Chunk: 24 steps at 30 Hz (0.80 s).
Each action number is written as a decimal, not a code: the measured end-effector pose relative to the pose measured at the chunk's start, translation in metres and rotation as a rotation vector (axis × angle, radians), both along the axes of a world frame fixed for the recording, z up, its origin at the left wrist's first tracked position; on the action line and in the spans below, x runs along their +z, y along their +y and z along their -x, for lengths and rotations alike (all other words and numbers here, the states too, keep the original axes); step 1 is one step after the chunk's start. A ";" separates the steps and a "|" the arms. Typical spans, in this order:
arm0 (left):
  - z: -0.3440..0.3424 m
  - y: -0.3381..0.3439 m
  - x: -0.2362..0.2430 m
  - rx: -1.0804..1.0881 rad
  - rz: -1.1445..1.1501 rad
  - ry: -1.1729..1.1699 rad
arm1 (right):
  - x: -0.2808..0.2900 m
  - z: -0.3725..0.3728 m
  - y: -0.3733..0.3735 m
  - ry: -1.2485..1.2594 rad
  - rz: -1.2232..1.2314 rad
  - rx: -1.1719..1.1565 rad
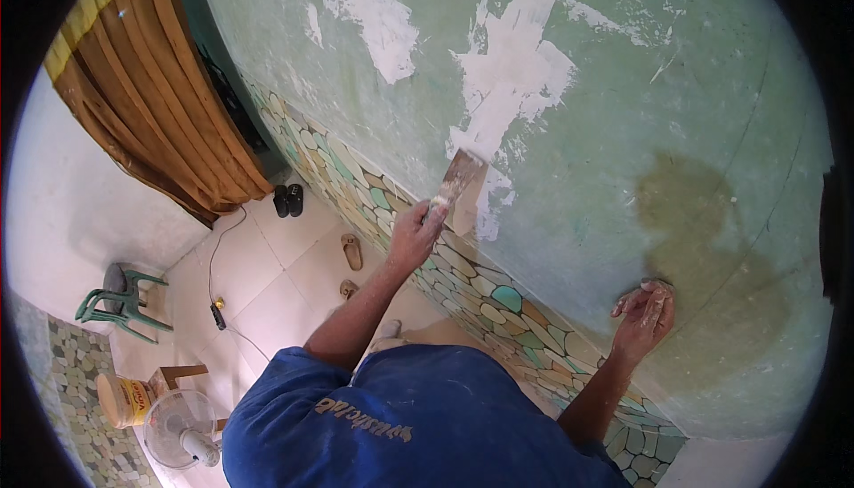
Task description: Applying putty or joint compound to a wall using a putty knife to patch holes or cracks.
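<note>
My left hand (414,232) is shut on the handle of a putty knife (465,174), its broad blade against the green wall (587,132) at the lower part of a long white filler patch (507,70). A second white patch (369,16) is to the left on the wall. My right hand (645,319), smeared with white, is at the wall on the right, fingers curled; I cannot make out whether anything is in them. A band of pebble-pattern tiles (498,306) runs along the wall below both hands.
A brown curtain (160,88) hangs at upper left. Black shoes (289,201), tan footwear (351,251) and a cable (213,257) lie on the tiled floor (276,239). Green plastic chairs (124,306), a bucket (124,399), a wooden stool (178,377) and a fan (178,430) stand at left.
</note>
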<state>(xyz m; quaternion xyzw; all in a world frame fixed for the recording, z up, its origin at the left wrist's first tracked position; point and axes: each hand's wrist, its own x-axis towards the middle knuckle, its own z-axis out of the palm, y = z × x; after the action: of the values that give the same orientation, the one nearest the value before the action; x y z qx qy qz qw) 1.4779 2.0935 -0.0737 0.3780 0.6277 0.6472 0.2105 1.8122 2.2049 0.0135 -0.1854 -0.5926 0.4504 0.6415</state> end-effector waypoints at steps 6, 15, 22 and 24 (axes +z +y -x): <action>0.007 0.016 0.019 0.015 0.038 0.111 | 0.002 0.003 -0.002 -0.003 0.022 -0.007; -0.011 0.006 0.027 -0.011 -0.020 -0.052 | -0.002 0.000 -0.001 -0.011 0.024 -0.013; 0.000 0.022 0.053 -0.007 -0.055 -0.034 | 0.001 0.005 -0.001 -0.026 0.001 -0.032; 0.001 0.022 0.056 -0.011 -0.057 0.013 | 0.000 0.003 -0.002 -0.033 0.001 -0.021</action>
<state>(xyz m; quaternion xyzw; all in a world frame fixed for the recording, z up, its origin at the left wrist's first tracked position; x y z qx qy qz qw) 1.4772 2.1155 -0.0174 0.3915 0.6080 0.6613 0.1993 1.8093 2.2034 0.0133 -0.1994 -0.6009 0.4411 0.6361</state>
